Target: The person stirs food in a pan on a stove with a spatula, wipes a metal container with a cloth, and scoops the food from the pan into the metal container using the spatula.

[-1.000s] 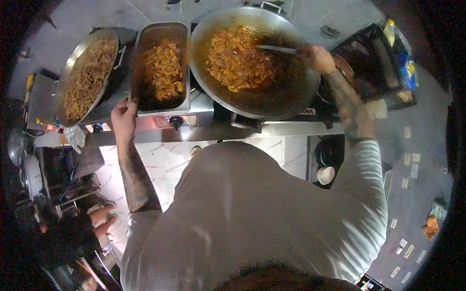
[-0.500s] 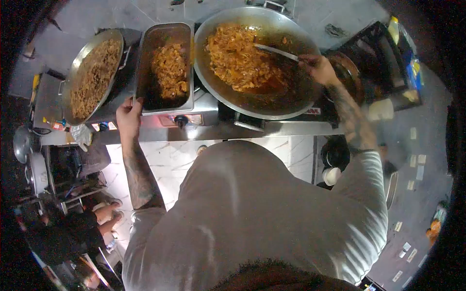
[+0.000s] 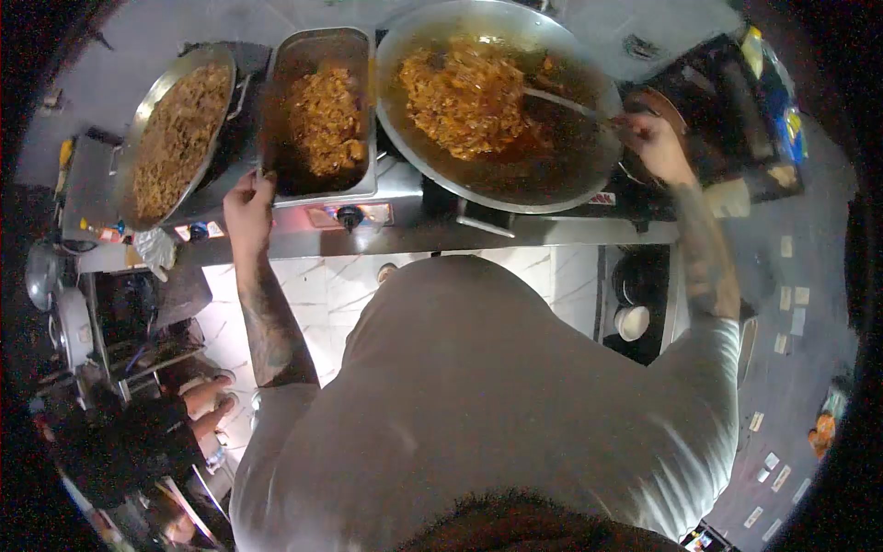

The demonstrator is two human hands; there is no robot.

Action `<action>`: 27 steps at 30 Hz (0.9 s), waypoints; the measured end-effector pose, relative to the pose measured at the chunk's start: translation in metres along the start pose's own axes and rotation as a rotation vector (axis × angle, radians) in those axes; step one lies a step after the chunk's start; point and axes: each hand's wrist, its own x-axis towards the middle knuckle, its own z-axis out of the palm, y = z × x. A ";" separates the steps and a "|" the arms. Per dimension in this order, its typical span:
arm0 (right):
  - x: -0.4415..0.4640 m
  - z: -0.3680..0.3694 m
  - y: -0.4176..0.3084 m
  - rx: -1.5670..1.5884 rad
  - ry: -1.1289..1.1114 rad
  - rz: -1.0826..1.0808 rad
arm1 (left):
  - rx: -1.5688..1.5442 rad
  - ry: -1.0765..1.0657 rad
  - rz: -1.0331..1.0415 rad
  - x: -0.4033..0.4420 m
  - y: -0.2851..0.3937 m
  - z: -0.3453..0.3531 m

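Observation:
My right hand point(image 3: 651, 143) is closed round the handle of a long metal cooking utensil point(image 3: 563, 101) at the right rim of the big wok point(image 3: 572, 175). The utensil's head is buried in a heap of saucy, orange-brown food point(image 3: 464, 97), so whether it is a spatula or a ladle cannot be seen. At the left, my left hand point(image 3: 248, 207) pinches the near left corner of a deep rectangular steel pan point(image 3: 317, 195). That pan holds a smaller portion of similar-looking food point(image 3: 326, 120), heaped toward its right side.
A wide shallow pan point(image 3: 147, 115) of brown minced-looking food stands tilted in view at the left. Stove knobs point(image 3: 349, 217) line the counter's front. A dark round pan point(image 3: 664, 109) sits right of the wok. Another person's legs point(image 3: 207, 405) show lower left.
My right hand has moved right, drawing the utensil with it, and the food in the wok has shifted and blurred. My left hand stays on the steel pan's corner.

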 end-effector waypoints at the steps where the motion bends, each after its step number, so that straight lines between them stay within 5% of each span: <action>1: -0.007 0.001 -0.012 -0.001 -0.001 0.050 | 0.004 0.020 0.069 0.002 -0.002 -0.001; 5: -0.016 0.002 -0.031 -0.064 -0.172 0.239 | 0.042 0.020 0.023 -0.005 0.016 -0.001; 8: -0.019 0.010 0.010 -0.011 -0.014 0.165 | 0.036 -0.021 -0.004 0.002 0.002 -0.008; 13: 0.006 -0.030 -0.076 -0.097 -0.071 0.233 | 0.103 0.002 -0.014 -0.002 0.012 -0.006; 21: 0.076 -0.032 -0.184 -0.269 -0.162 -0.100 | 0.098 -0.034 -0.046 0.002 0.004 -0.007; 24: 0.096 -0.002 -0.203 -0.247 -0.161 -0.445 | 0.164 0.081 0.025 -0.004 0.005 -0.006; 27: 0.107 0.016 -0.246 -0.609 -0.138 -0.375 | 0.182 0.048 0.021 0.009 0.007 -0.006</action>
